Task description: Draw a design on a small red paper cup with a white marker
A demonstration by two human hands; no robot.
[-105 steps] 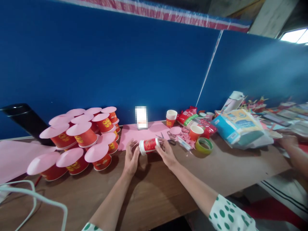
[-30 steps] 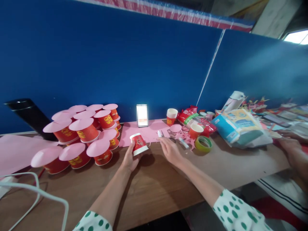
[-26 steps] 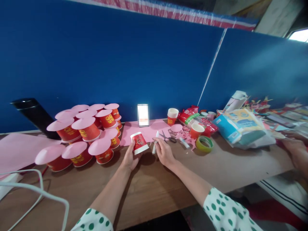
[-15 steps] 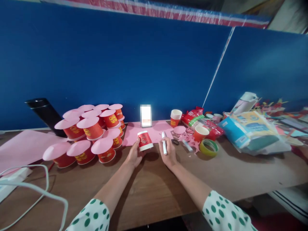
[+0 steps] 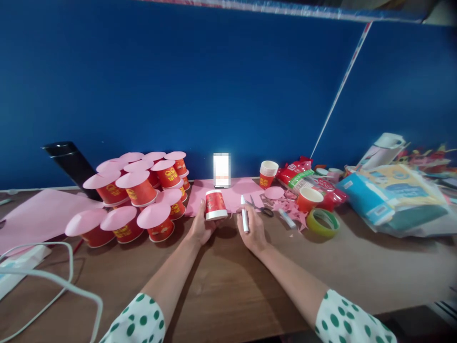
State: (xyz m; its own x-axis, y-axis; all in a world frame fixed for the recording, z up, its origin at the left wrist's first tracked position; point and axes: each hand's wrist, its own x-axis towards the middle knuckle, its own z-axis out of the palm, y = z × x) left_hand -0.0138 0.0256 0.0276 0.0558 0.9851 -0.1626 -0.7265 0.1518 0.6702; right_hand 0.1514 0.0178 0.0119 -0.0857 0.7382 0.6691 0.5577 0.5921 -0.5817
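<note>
My left hand (image 5: 200, 227) is closed round a red paper cup (image 5: 215, 204). The cup is upside down, its white rim at the bottom, slightly tilted above the wooden table. Between the fingers of my right hand (image 5: 253, 229) is a white pen-shaped tube (image 5: 244, 215), held roughly upright beside the cup without touching it. Behind both hands lies a pink paper sheet (image 5: 200, 193), with a pair of scissors (image 5: 266, 210) at its right edge. To the left stand several red cups (image 5: 161, 229), some stacked, topped with pink paper cones (image 5: 154, 216).
A cup stack (image 5: 267, 174), pink scraps (image 5: 291, 205), green-yellow tape (image 5: 323, 224), an orange cup (image 5: 309, 199) and red packets (image 5: 296, 174) lie right. Farther right is a blue-yellow package (image 5: 385, 200). A black bottle (image 5: 69, 164) and white cable (image 5: 71, 286) are left.
The view has swung slightly, so most things sit farther right in the picture. My left hand has turned the cup a little more upright. The tube stays in my right hand.
</note>
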